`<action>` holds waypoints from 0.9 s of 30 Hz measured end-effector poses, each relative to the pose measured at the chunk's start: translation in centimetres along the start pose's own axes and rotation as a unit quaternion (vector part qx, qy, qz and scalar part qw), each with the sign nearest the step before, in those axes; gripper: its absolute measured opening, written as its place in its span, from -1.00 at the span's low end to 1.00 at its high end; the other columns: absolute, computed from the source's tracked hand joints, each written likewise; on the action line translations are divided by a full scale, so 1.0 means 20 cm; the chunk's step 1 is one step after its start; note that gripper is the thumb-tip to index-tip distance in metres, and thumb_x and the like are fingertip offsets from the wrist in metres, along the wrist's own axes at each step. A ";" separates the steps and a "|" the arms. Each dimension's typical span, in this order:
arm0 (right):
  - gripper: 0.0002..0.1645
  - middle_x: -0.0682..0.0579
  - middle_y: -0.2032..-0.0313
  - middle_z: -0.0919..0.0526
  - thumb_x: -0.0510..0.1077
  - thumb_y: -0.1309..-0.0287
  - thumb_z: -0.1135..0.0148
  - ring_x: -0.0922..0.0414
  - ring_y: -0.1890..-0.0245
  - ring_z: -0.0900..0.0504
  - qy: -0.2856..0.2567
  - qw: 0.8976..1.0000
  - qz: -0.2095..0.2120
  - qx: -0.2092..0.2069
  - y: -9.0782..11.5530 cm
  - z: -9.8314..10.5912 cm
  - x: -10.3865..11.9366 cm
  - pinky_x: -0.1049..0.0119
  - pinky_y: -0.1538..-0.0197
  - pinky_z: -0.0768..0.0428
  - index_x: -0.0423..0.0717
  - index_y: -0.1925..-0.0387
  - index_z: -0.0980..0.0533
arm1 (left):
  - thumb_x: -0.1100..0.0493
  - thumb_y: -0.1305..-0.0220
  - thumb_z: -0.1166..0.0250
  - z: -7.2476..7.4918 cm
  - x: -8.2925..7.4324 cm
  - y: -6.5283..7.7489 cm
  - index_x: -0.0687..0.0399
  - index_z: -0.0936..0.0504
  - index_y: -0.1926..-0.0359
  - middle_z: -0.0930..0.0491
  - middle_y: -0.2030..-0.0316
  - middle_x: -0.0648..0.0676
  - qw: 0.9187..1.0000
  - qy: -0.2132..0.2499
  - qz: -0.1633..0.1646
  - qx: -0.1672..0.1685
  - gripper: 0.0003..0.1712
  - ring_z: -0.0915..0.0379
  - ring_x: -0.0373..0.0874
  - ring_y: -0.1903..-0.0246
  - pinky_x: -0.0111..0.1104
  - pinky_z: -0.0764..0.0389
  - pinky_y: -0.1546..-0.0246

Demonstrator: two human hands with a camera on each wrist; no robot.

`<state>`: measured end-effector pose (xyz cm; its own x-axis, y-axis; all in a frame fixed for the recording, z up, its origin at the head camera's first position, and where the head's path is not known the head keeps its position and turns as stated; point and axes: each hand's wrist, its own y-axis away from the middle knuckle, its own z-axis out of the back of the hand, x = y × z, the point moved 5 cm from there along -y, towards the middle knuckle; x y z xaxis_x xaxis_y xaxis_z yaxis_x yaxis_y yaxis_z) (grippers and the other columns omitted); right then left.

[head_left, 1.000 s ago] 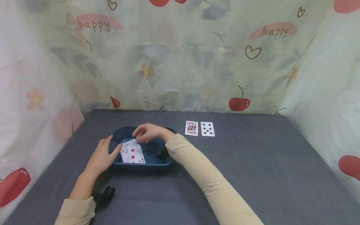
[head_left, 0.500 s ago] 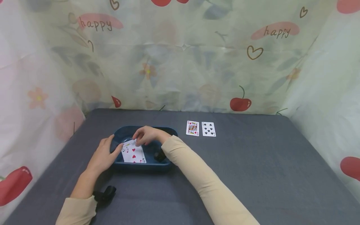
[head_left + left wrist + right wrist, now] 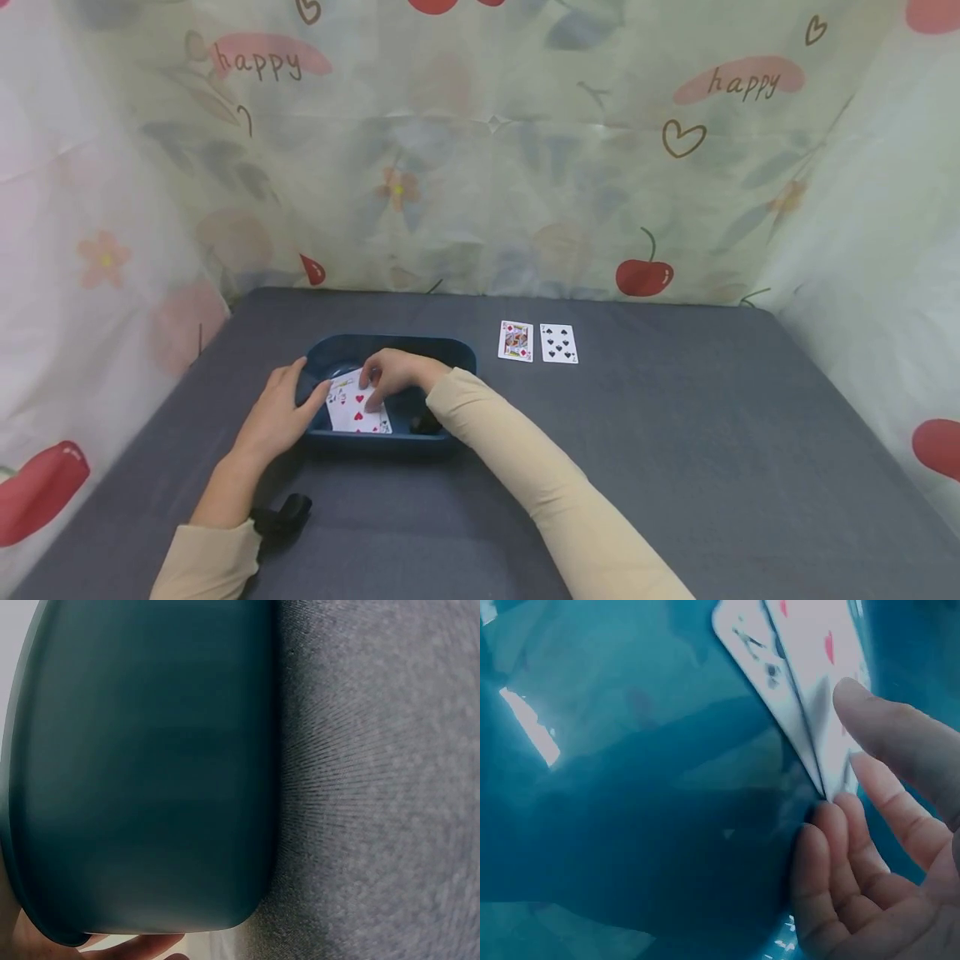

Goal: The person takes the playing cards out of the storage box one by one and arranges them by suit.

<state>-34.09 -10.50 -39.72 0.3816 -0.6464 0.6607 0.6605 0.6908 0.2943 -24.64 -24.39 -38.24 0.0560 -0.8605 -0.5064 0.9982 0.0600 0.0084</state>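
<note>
A dark blue plastic basin stands on the grey cloth-covered table. My left hand grips its left end, thumb at the rim and fingers round the outer wall; fingertips show past that wall in the left wrist view. Overlapping playing cards lie face up inside the basin, a hearts card on top and a black-suited card partly under it. My right hand reaches in over these cards. Its thumb is above the hearts card, apart from the fingers, which are at the cards' edge.
Two playing cards lie face up side by side behind the basin to the right: a king of diamonds and a spades card. Printed curtains hang at the back and both sides of the table.
My right hand has come lower and nearer over the cards in the basin, and its thumb has spread from the fingers. The left hand keeps its place on the basin.
</note>
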 end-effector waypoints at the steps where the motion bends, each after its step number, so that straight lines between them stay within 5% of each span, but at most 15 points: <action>1: -0.59 0.04 0.28 -0.49 -0.19 0.07 -0.41 0.20 0.30 -0.44 0.009 1.000 -0.001 -0.003 0.00 0.00 0.00 0.50 0.28 -0.41 -0.14 0.12 -0.53 | -0.18 -0.36 0.07 0.00 0.00 0.00 0.34 0.08 -0.41 0.03 -0.34 0.49 1.000 0.000 0.000 -0.001 -0.13 -0.04 0.41 -0.27 0.25 -0.18 -0.22; 17: -0.65 0.08 0.37 -0.47 -0.17 0.10 -0.44 0.22 0.38 -0.43 0.036 0.999 -0.023 -0.007 0.01 0.00 -0.02 0.51 0.36 -0.38 -0.15 0.26 -0.49 | -0.18 -0.36 0.07 0.00 0.00 0.00 0.37 0.07 -0.40 0.02 -0.33 0.50 1.000 0.002 0.000 -0.003 -0.13 -0.03 0.42 -0.27 0.25 -0.16 -0.23; 27: -0.71 0.02 0.29 -0.49 -0.23 -0.02 -0.34 0.18 0.35 -0.53 -0.100 0.994 -0.037 0.025 0.05 0.05 -0.03 0.43 0.28 -0.61 -0.12 0.28 -0.39 | -0.21 -0.36 0.08 0.00 0.00 0.00 0.34 0.10 -0.41 0.06 -0.35 0.49 1.000 0.003 0.009 0.006 -0.10 -0.01 0.42 -0.28 0.26 -0.16 -0.22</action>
<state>-34.44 -9.06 -39.16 0.1939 -0.6230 0.7578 0.6466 0.6621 0.3788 -24.67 -24.38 -38.29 0.0736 -0.8568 -0.5104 0.9972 0.0697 0.0269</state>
